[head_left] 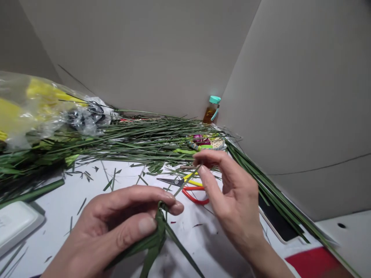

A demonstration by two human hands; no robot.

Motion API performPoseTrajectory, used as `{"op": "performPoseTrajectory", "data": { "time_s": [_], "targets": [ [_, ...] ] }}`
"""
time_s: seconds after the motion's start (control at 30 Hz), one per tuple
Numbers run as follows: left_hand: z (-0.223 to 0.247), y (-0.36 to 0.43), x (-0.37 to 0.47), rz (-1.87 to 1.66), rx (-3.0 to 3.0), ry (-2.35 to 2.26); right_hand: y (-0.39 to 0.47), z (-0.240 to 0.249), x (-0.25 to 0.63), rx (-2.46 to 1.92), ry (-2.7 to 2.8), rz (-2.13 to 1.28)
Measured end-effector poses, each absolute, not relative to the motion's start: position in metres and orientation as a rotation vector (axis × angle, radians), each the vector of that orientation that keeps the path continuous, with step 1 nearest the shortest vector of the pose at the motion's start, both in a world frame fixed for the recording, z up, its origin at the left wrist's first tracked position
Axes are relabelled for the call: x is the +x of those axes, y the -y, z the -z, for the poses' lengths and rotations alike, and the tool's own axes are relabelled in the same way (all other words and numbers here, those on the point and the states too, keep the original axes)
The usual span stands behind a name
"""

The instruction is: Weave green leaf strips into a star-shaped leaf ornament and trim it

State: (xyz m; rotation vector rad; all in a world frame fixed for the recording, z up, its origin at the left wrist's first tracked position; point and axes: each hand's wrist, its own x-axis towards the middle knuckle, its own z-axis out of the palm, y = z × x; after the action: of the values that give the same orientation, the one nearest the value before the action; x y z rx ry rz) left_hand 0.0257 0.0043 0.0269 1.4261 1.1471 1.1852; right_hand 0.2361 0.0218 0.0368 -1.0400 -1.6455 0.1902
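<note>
Nearest the camera, the left grip (116, 227) has thumb and forefinger closed on a folded leaf piece (160, 226), which hangs clear above the worktop (58, 216), low in the middle of the view, while the right grip (232, 197) pinches the far end of a thin green strip (188, 180) that slants from beside the left fingertips up to its own. As far as can be judged, the work is part-way: a compact folded head is formed at the left fingertips, yet broad ends trail loose beneath it and the strip stands out free, so folding and trimming seem unfinished; whether the strip belongs to the same leaf is hidden by the fingers. Just beyond lie scissors (177, 182) with red and yellow handles, untouched, and leaf scraps (115, 179), suggesting that cutting has been done. Farther out are a small basket (220, 144) holding purple items, a long heap of uncut leaves (139, 133), a dark-screened phone (278, 222) partly under leaves, a turquoise-capped bottle (211, 108) and a clear plastic bag (43, 104) with yellow contents. The white case (19, 224) at left bears a faint mark too pale to read; no brand or label is legible elsewhere
</note>
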Motion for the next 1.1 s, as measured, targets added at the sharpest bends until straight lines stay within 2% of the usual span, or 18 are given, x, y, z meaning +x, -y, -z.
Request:
{"op": "performPoseTrajectory", "data": {
  "time_s": [0.13,0.3,0.37,0.53,0.77,0.97,1.1],
  "targets": [
    [-0.028,-0.009,0.026,-1.135,1.470,-1.136,-0.018,-0.038,0.236,-1.002,1.467,-0.280],
    [-0.030,-0.011,0.031,-1.298,1.667,-1.273,-0.013,-0.045,0.234,-0.916,1.310,-0.072],
    [-0.029,-0.008,0.032,-1.321,1.709,-1.380,-0.008,-0.048,0.234,-0.934,1.419,-0.122],
    [-0.025,-0.005,0.030,-1.419,1.800,-1.457,0.000,-0.046,0.228,-0.986,2.007,-0.578],
    [-0.036,-0.014,0.027,-1.349,2.007,-1.195,0.000,-0.049,0.227,-0.851,2.019,-0.580],
    [-0.031,-0.008,0.030,-1.417,2.017,-1.291,0.005,-0.044,0.220,-0.991,1.931,-0.462],
    [-0.031,-0.006,0.030,-1.399,2.051,-1.306,0.002,-0.043,0.220,-1.001,1.967,-0.560]
  ]
}}
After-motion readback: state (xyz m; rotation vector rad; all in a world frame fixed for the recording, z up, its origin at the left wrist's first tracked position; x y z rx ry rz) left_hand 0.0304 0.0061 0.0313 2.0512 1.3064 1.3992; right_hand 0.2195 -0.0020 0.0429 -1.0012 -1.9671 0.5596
